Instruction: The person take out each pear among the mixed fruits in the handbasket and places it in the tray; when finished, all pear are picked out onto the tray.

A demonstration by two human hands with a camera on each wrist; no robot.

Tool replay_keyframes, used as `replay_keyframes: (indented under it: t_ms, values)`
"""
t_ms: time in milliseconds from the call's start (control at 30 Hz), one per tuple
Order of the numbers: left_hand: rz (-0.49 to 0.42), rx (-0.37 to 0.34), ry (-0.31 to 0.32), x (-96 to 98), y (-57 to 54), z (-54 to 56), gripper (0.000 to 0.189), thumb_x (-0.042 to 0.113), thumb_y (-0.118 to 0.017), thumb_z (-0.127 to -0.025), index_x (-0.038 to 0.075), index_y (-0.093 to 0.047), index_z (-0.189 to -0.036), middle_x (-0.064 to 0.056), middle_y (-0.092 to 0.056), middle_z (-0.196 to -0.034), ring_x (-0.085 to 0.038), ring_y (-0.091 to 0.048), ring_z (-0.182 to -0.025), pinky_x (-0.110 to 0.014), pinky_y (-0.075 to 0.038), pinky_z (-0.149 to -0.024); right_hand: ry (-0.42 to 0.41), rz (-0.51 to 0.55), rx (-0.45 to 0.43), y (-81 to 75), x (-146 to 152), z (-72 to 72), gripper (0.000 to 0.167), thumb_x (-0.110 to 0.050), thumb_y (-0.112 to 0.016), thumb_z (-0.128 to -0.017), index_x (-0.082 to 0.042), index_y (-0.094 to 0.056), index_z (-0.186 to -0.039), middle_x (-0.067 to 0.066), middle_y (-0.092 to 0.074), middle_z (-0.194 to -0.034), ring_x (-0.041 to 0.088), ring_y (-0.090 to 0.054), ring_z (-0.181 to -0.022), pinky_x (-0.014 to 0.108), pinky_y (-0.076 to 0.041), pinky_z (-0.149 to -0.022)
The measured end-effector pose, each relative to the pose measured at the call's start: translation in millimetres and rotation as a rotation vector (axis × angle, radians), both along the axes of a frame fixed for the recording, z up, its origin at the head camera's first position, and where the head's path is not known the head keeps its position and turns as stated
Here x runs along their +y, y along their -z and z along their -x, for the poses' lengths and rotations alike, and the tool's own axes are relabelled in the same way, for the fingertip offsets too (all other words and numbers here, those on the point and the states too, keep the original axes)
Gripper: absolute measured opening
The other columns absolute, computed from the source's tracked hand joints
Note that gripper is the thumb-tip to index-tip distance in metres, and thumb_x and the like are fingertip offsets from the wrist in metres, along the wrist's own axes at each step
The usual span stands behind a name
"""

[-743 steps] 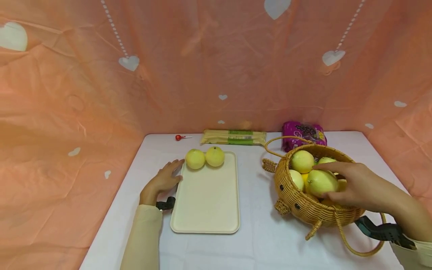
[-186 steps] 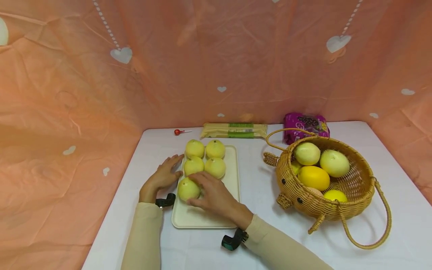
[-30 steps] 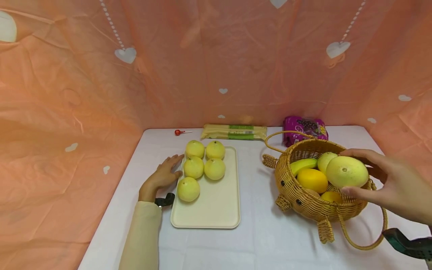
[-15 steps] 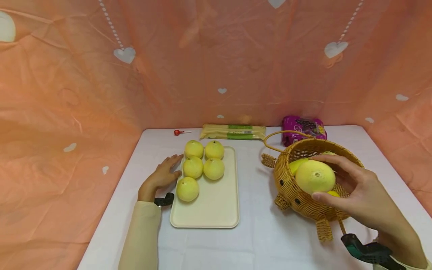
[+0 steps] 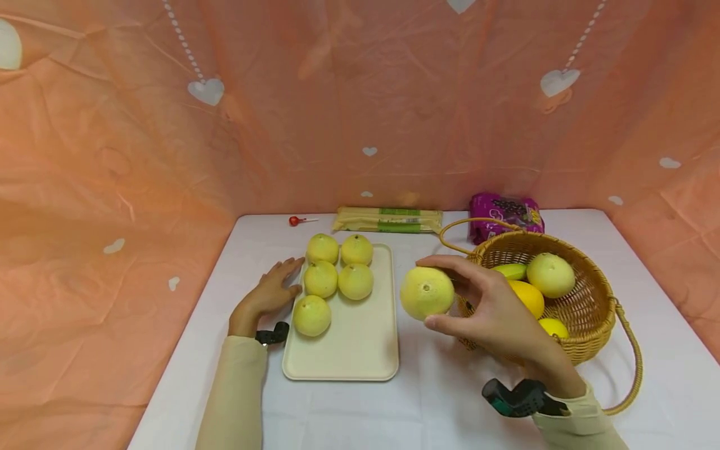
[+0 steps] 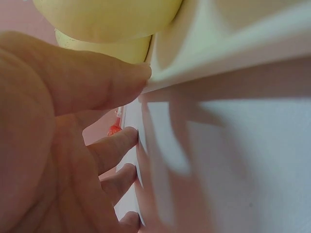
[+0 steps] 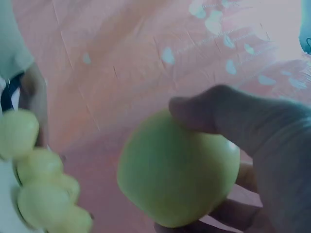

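Observation:
In the head view my right hand (image 5: 492, 309) grips a small pale yellow-green melon (image 5: 426, 294) between thumb and fingers, above the gap between tray and basket. The right wrist view shows the thumb over this melon (image 7: 177, 170), fingers on its far side. My left hand (image 5: 270, 294) rests on the table with fingers spread. Its thumb (image 6: 131, 80) is at the left rim of the cream tray (image 5: 360, 350). Several similar melons (image 5: 312, 315) sit on the tray: two rows of two, then one at left. The wicker basket (image 5: 596, 337) is partly hidden behind my right hand.
Inside the basket lie another melon (image 5: 551, 275), an orange-yellow fruit (image 5: 527, 298), a yellow fruit (image 5: 554, 327) and a green fruit (image 5: 510, 271). Along the back stand a lollipop (image 5: 294, 221), a long beige-and-green packet (image 5: 388, 220) and a purple package (image 5: 503, 215).
Over the last second my right hand has carried the melon leftward from above the basket to near the tray's right side. Earlier, the tray's melons grew from two to several. My left hand stays put.

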State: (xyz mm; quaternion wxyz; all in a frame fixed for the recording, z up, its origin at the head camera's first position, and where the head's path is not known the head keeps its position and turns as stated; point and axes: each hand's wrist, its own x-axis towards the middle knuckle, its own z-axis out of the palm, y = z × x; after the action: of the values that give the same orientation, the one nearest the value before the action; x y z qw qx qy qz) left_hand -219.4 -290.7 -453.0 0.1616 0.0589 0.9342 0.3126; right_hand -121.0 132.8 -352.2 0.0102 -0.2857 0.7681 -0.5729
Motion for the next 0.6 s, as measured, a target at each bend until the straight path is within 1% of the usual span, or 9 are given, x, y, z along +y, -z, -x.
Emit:
replay_keyframes:
  t_ms: [100,167,233,300,400,467,600]
  values:
    - [0.001,-0.001,-0.004,-0.8,-0.1,-0.3,0.071,0.015,-0.057,-0.107,0.01,-0.032,-0.173,-0.027,-0.017,-0.181,-0.053,-0.004,-0.168,-0.073,0.003,-0.134,-0.018,0.037,-0.048,1.4,-19.3,3.6,0.072,-0.005,-0.094,-0.086,-0.018,-0.064,-0.15,0.004,-0.067,-0.147,0.021,-0.072,-0.125,0.025,-0.057,-0.11]
    - [0.001,-0.004,-0.007,-1.2,-0.4,-0.8,0.071,0.016,-0.057,-0.107,0.011,-0.032,-0.173,-0.027,-0.017,-0.181,-0.053,-0.003,-0.168,-0.073,0.003,-0.134,-0.025,0.05,-0.044,3.2,-32.1,5.4,0.072,-0.006,-0.094,-0.085,-0.016,-0.064,-0.149,0.005,-0.067,-0.147,0.022,-0.07,-0.128,0.027,-0.056,-0.112]
    - [0.0,-0.005,-0.01,-1.6,-0.2,-1.1,0.071,0.016,-0.057,-0.107,0.011,-0.032,-0.173,-0.027,-0.017,-0.181,-0.053,-0.003,-0.169,-0.073,0.004,-0.133,-0.022,0.057,-0.043,5.7,-44.6,6.2,0.072,-0.007,-0.095,-0.084,-0.015,-0.064,-0.149,0.006,-0.067,-0.147,0.021,-0.07,-0.128,0.027,-0.056,-0.112]
    - [0.001,-0.003,-0.009,-1.7,0.4,-1.0,0.071,0.015,-0.057,-0.107,0.011,-0.032,-0.173,-0.027,-0.017,-0.181,-0.053,-0.003,-0.169,-0.073,0.004,-0.133,-0.011,0.057,-0.022,9.8,-56.5,7.2,0.072,-0.008,-0.095,-0.084,-0.012,-0.064,-0.149,0.007,-0.066,-0.147,0.022,-0.07,-0.13,0.028,-0.057,-0.111]
    - [0.0,0.001,-0.005,-1.4,1.3,-0.5,0.071,0.015,-0.056,-0.107,0.01,-0.031,-0.173,-0.028,-0.018,-0.181,-0.053,-0.003,-0.169,-0.073,0.004,-0.133,0.012,0.045,-0.004,18.7,-71.8,9.2,0.073,-0.011,-0.096,-0.084,-0.011,-0.064,-0.149,0.008,-0.067,-0.148,0.022,-0.071,-0.13,0.028,-0.057,-0.111]
    - [0.0,0.002,-0.003,-1.1,1.5,-0.4,0.071,0.014,-0.057,-0.107,0.009,-0.032,-0.173,-0.028,-0.018,-0.18,-0.053,-0.004,-0.169,-0.073,0.003,-0.133,0.026,0.04,-0.008,26.0,-79.6,11.1,0.072,-0.012,-0.096,-0.084,-0.011,-0.064,-0.149,0.008,-0.068,-0.148,0.022,-0.071,-0.131,0.028,-0.058,-0.11]
    - [0.001,0.004,-0.005,-0.5,0.9,0.0,0.071,0.015,-0.057,-0.107,0.01,-0.032,-0.173,-0.028,-0.019,-0.18,-0.053,-0.004,-0.168,-0.073,0.003,-0.134,0.027,0.038,-0.036,43.3,-90.9,17.8,0.071,-0.01,-0.095,-0.083,-0.007,-0.065,-0.148,0.01,-0.069,-0.146,0.024,-0.071,-0.129,0.03,-0.059,-0.109]
